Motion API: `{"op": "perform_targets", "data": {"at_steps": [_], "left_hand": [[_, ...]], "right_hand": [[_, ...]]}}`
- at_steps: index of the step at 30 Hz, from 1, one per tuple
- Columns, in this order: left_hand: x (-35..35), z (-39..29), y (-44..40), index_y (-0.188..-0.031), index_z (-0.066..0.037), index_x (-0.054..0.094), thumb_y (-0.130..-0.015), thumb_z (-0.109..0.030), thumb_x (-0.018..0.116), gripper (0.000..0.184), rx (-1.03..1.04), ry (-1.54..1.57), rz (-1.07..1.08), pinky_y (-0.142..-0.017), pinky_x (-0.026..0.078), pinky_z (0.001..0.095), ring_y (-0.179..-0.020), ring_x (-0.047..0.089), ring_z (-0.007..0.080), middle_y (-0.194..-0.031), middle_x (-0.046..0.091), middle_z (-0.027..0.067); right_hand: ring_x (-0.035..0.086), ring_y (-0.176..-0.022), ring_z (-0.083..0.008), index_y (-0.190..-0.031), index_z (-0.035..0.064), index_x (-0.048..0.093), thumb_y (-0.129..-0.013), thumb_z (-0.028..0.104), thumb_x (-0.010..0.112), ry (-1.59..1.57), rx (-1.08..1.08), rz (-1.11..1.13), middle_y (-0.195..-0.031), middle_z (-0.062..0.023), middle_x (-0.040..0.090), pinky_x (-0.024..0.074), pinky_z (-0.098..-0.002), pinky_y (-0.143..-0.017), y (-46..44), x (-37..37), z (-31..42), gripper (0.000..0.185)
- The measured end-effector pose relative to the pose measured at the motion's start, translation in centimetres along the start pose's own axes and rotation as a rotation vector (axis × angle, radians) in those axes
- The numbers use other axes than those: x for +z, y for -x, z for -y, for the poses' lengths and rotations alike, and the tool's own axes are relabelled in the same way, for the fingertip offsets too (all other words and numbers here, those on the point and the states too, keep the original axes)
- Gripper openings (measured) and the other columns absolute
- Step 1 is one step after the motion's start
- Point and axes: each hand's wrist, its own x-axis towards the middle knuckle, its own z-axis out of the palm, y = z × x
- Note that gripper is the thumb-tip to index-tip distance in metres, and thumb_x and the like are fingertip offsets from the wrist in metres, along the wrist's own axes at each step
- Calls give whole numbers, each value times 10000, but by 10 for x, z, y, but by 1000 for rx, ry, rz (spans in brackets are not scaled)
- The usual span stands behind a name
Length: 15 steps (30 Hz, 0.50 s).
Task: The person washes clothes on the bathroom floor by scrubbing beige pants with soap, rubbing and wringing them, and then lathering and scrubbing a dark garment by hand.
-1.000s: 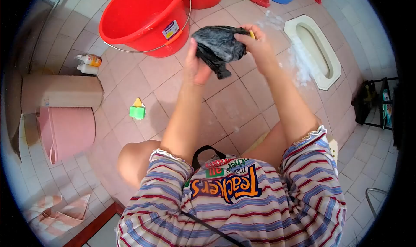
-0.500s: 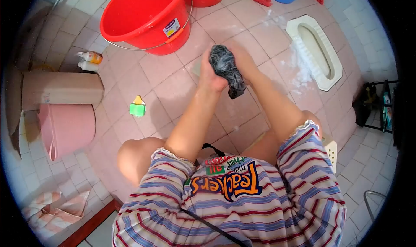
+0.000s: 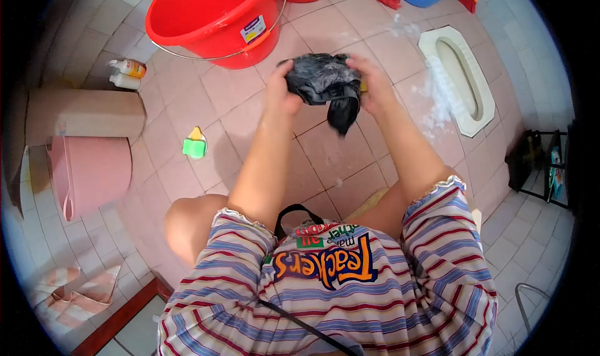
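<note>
Between my two hands, above the pink tiled floor, is a wet black cloth item (image 3: 319, 78) streaked with whitish suds; its exact kind I cannot make out. My left hand (image 3: 282, 92) grips its left edge, the thumb hooked over the top. At the opposite edge my right hand (image 3: 374, 86) holds on with bent fingers. A loose black flap hangs from the cloth's lower right side. Something small and yellow (image 3: 364, 87) shows by my right fingers, mostly hidden. Just beyond the cloth to the upper left stands a large red bucket (image 3: 250, 50).
A green-and-yellow sponge (image 3: 194, 147) lies on the floor left of my arms. White foam (image 3: 437, 96) spreads beside the squat toilet (image 3: 481, 115). Bottles (image 3: 127, 73), a cardboard box (image 3: 84, 113) and a pink bin (image 3: 94, 168) line the left; a black rack (image 3: 553, 168) stands right.
My hands have moved apart sideways. The black cloth, bunched up half a second ago, is now spread wider between them, its flap dangling lower right.
</note>
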Motion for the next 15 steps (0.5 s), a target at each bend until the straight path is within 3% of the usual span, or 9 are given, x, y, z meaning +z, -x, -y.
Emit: {"op": "perform_targets", "data": {"at_steps": [1,3,5,8,9,10,13,14,15], "left_hand": [[1,7,6,-1116,-32,563,-886,-258,538,324,4,6,-8,-927,451,526,-1033,593,341,-1046,626,175],[5,20,19,-1171,-68,521,-907,-522,442,531,-297,-91,-42,-970,391,563,-1146,531,347,-1255,523,198],[16,22,35,-1178,-125,526,-873,-651,397,622,-468,114,35,-973,384,559,-1151,523,349,-1276,511,170],[-25,52,-7,-1151,-158,539,-868,-575,489,506,-241,86,95,-944,437,435,-1099,550,268,-1228,542,110],[-33,62,-18,-1141,-184,549,-871,-507,544,421,-105,31,43,-947,450,368,-1109,543,229,-1224,545,75],[-60,68,-37,-1115,-198,535,-914,-467,482,340,-253,353,689,-917,471,345,-1079,551,203,-1203,544,56],[-55,96,-36,-1093,-198,549,-930,-419,459,290,96,-13,542,-898,488,346,-1025,587,206,-1113,596,46],[-8,65,3,-1075,-184,561,-929,-421,440,304,-223,397,271,-906,485,384,-1019,594,219,-1095,607,42],[-8,60,3,-1075,-184,561,-929,-421,440,304,-223,400,272,-906,485,384,-1019,594,219,-1095,607,42]], "right_hand": [[632,-841,-163,-1038,54,607,-828,176,645,80,-101,29,-945,-49,647,525,-338,-749,3,7,6,246],[626,-865,-155,-1025,47,612,-817,134,648,164,-191,64,-969,-52,644,516,-329,-747,3,14,-1,228],[598,-876,-218,-965,54,621,-817,109,608,768,-418,169,-989,-83,615,490,-338,-775,6,26,-31,158],[530,-883,-328,-946,94,630,-723,91,642,1363,-1249,347,-904,-132,564,445,-362,-799,22,37,-58,223],[530,-883,-328,-946,94,630,-723,91,642,1368,-1249,351,-904,-132,564,445,-362,-799,24,37,-58,223],[526,-913,-335,-928,99,634,-700,88,640,1434,-1257,337,-931,-107,558,441,-397,-803,27,36,-57,228],[535,-885,-346,-910,109,636,-745,104,614,1526,-1369,232,-923,-95,566,439,-408,-784,24,38,-47,167],[538,-919,-334,-943,112,639,-777,135,598,1483,-1317,159,-967,-98,575,429,-411,-815,23,39,-43,173],[541,-954,-322,-976,116,643,-809,167,583,1439,-1267,89,-1012,-101,583,419,-414,-846,21,39,-39,184]]}}
